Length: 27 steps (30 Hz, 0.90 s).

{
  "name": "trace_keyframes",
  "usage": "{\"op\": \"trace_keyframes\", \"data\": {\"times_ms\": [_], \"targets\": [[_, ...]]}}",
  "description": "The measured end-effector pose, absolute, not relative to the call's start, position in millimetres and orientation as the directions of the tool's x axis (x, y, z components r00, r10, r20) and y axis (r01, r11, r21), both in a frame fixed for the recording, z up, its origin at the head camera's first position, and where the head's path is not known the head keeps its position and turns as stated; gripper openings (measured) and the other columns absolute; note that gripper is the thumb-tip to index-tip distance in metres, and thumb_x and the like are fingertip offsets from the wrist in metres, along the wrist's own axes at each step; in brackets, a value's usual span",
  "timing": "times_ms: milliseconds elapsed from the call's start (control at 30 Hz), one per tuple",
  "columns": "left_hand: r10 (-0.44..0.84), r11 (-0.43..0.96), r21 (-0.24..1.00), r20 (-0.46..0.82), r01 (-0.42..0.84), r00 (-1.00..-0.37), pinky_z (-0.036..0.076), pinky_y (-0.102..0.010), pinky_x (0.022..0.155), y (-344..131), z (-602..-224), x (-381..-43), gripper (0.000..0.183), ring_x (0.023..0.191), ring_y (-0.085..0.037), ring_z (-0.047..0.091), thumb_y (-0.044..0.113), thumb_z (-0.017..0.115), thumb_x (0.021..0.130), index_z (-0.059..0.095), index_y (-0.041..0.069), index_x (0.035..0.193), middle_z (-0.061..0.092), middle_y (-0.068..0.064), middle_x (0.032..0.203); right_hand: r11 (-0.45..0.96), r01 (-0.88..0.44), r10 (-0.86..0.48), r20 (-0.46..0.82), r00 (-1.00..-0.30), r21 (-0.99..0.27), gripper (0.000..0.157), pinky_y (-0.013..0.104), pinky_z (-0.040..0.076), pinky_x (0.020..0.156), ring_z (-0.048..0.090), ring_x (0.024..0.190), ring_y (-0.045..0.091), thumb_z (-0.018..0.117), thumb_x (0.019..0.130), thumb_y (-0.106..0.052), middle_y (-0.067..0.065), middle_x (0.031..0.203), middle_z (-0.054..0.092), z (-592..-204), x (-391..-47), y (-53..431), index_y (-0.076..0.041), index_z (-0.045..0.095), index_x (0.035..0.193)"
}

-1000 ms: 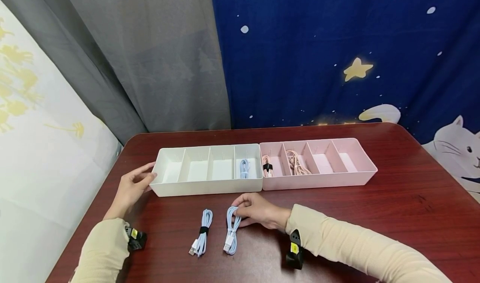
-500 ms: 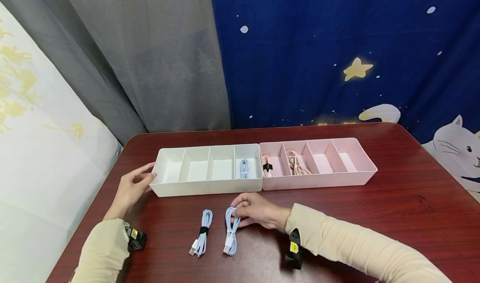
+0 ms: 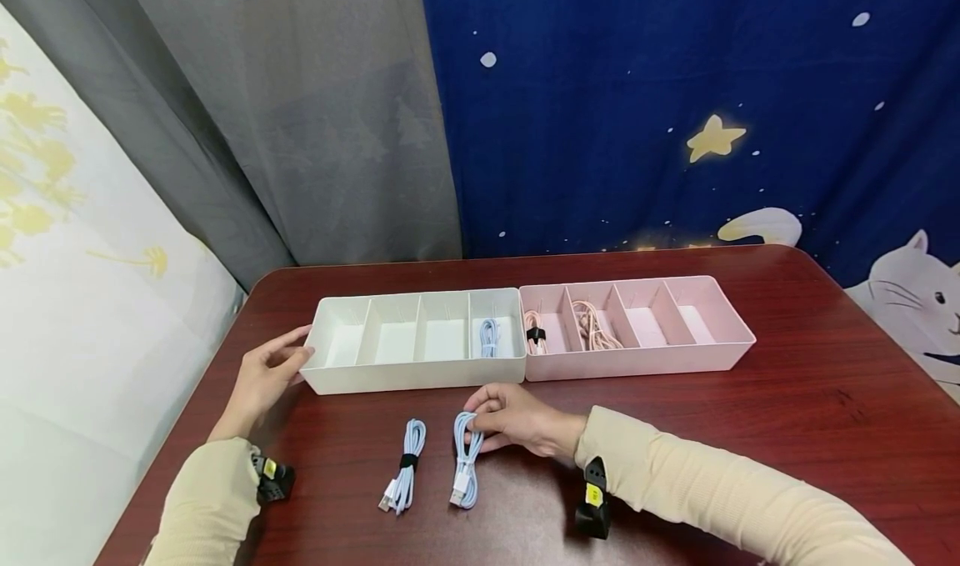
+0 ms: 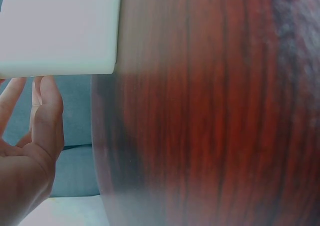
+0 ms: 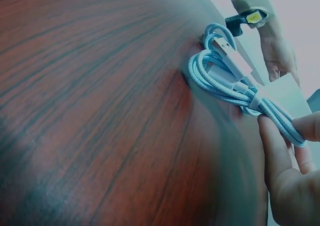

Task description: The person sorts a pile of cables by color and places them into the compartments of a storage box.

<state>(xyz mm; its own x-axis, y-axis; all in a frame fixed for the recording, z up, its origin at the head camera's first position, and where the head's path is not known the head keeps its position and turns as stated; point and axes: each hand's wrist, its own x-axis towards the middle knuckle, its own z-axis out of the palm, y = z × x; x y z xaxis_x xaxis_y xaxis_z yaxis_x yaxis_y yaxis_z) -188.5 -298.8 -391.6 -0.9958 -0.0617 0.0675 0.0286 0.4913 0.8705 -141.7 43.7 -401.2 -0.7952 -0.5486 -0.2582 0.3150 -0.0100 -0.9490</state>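
My right hand (image 3: 521, 420) pinches the upper end of a coiled light-blue USB cable (image 3: 465, 470) between thumb and fingers. Its white plug and white tie show clearly in the right wrist view, where the cable bundle (image 5: 220, 80) is looped. To its left, a second light-blue USB cable (image 3: 406, 470) with a black strap lies on the table. My left hand (image 3: 264, 376) touches the left end of a white divided box (image 3: 412, 374); in the left wrist view the fingertips of that hand (image 4: 37, 136) meet the box's end wall with fingers extended.
A pink divided box (image 3: 637, 362) adjoins the white one end to end. A blue cable (image 3: 489, 338) lies in the white box's rightmost compartment; pink cables (image 3: 594, 328) lie in the pink box's two leftmost. The dark red table (image 3: 795, 416) has its far edge behind the boxes.
Almost nothing differs. My right hand and the cable it pinches have shifted only very slightly; the left hand stays at the white box's end.
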Motion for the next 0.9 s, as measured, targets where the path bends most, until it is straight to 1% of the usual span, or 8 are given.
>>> {"op": "trace_keyframes", "data": {"times_ms": [200,433,800,900], "targets": [[-0.069,0.501,0.865,0.060,0.017,-0.996,0.049,-0.019,0.064,-299,-391,-188,0.051,0.078,0.003,0.054,0.031,0.057,0.087,0.045,0.007,0.130,0.056,-0.002,0.095,0.002,0.295,-0.545,-0.249,-0.801,-0.955,0.019,0.034,0.052,0.066,0.060,0.071,0.018,0.052,0.080,0.009,0.008,0.078,0.059,-399,-143,46,0.011,0.048,0.098],[-0.063,0.493,0.870,0.058,0.020,-0.996,0.049,-0.018,0.065,-299,-391,-188,0.051,0.079,0.002,0.054,0.032,0.057,0.086,0.045,0.009,0.131,0.056,0.002,0.093,0.008,0.287,-0.548,-0.244,-0.800,-0.958,0.018,0.033,0.052,0.066,0.061,0.071,0.017,0.051,0.080,0.009,0.007,0.077,0.059,-393,-146,52,0.010,0.049,0.097],[-0.063,0.501,0.865,0.063,0.023,-0.996,0.049,-0.019,0.065,-299,-391,-188,0.052,0.077,0.002,0.055,0.032,0.056,0.087,0.044,0.007,0.131,0.055,-0.004,0.097,0.023,0.250,-0.550,-0.221,-0.806,-0.968,0.017,0.035,0.051,0.068,0.060,0.072,0.017,0.051,0.080,0.008,0.006,0.078,0.059,-379,-148,60,0.010,0.049,0.097],[-0.061,0.499,0.866,0.063,0.024,-0.996,0.049,-0.019,0.065,-299,-391,-188,0.052,0.078,0.002,0.055,0.032,0.056,0.087,0.044,0.007,0.131,0.055,-0.004,0.096,0.015,0.246,-0.550,-0.214,-0.808,-0.969,0.017,0.036,0.051,0.068,0.060,0.072,0.016,0.051,0.080,0.008,0.007,0.078,0.059,-378,-148,61,0.010,0.049,0.096]]}}
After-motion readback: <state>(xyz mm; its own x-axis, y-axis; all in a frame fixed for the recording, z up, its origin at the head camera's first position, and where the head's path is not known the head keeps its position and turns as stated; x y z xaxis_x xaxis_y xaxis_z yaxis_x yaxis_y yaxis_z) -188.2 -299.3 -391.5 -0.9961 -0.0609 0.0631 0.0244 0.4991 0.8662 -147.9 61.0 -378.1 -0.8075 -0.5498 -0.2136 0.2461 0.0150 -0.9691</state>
